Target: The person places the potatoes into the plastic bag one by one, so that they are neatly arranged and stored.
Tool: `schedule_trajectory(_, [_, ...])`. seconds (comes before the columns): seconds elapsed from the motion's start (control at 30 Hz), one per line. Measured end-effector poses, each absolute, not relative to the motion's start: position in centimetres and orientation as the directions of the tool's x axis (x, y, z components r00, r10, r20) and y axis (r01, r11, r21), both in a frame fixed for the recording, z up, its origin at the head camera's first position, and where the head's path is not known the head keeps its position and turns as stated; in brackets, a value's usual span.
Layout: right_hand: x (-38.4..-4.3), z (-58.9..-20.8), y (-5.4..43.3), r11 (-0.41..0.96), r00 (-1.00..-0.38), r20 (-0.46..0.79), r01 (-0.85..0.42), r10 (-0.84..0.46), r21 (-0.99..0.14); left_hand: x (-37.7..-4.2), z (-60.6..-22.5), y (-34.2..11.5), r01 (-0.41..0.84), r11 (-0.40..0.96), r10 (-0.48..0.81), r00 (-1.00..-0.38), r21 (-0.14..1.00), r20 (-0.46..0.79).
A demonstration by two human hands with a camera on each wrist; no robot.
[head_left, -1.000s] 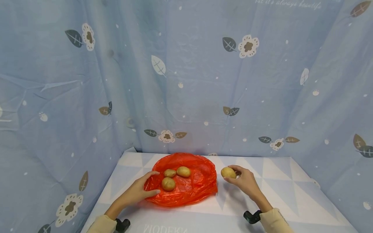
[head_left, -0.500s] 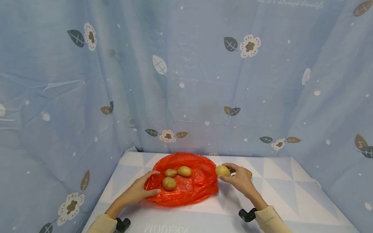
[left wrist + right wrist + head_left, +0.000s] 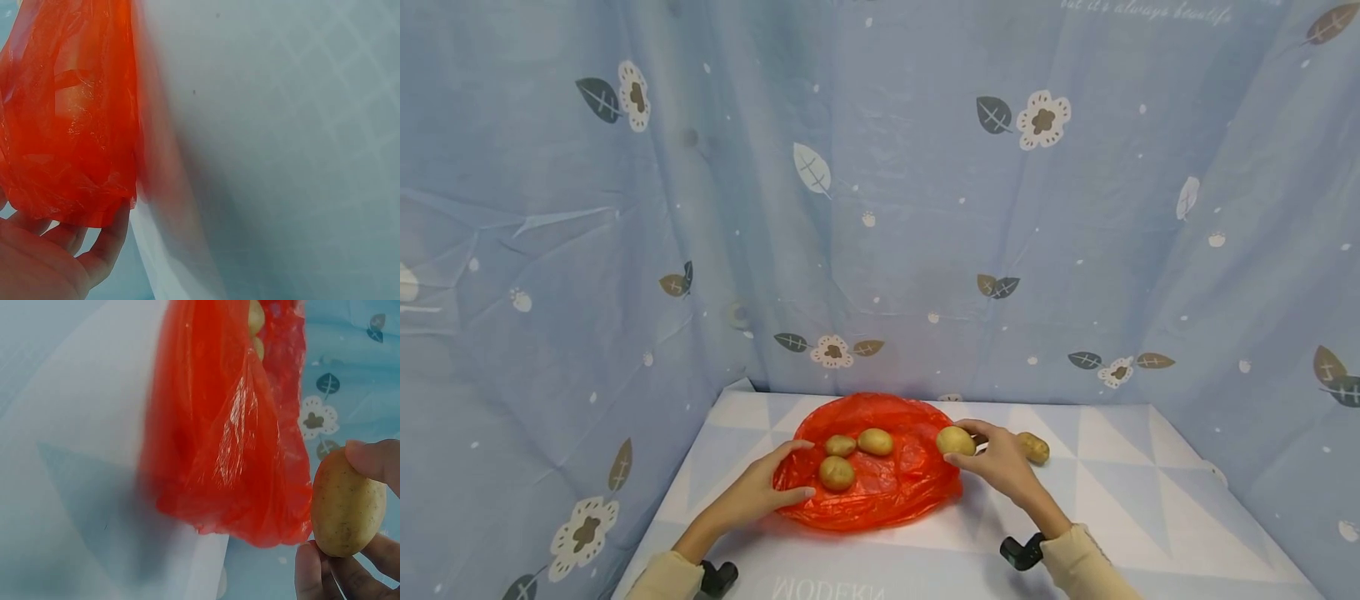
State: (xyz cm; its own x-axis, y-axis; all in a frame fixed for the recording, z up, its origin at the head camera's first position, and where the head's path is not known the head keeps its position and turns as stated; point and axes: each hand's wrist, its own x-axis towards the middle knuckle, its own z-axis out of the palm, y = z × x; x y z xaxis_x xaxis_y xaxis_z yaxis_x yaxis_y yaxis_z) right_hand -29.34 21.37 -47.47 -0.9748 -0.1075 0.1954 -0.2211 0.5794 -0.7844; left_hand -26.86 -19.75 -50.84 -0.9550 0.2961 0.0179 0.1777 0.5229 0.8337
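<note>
A red plastic bag (image 3: 917, 492) stands with its mouth open upward, and three potatoes (image 3: 837, 473) lie inside it. My left hand (image 3: 760, 485) holds the bag's left end, thumb at the near side and fingers at the far side. In the left wrist view, fingers (image 3: 109, 240) of that hand touch the bag's wall. Between thumb and fingers, my right hand (image 3: 1003, 462) grips another potato (image 3: 348, 503) at the bag's right rim. A further potato (image 3: 1033, 448) sits on the table just behind the right hand, which partly covers it.
The table (image 3: 1120, 517) has a pale triangle pattern. Blue patterned curtains (image 3: 925, 208) rise behind it and along both sides. A black wrist device (image 3: 1022, 552) sits below each hand.
My right hand has carried its potato leftward from the table to the bag's right rim. This uncovers the potato lying behind the hand. The left hand stays at the bag.
</note>
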Motion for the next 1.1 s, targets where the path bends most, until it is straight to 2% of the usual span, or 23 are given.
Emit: schedule_trajectory(1.1, [-29.8, -48.4, 15.3, 0.528, -0.921, 0.237, -0.374, -0.310, -0.762, -26.7, -50.8, -19.5, 0.178, 0.517, 0.299, -0.954, 0.837, 0.018])
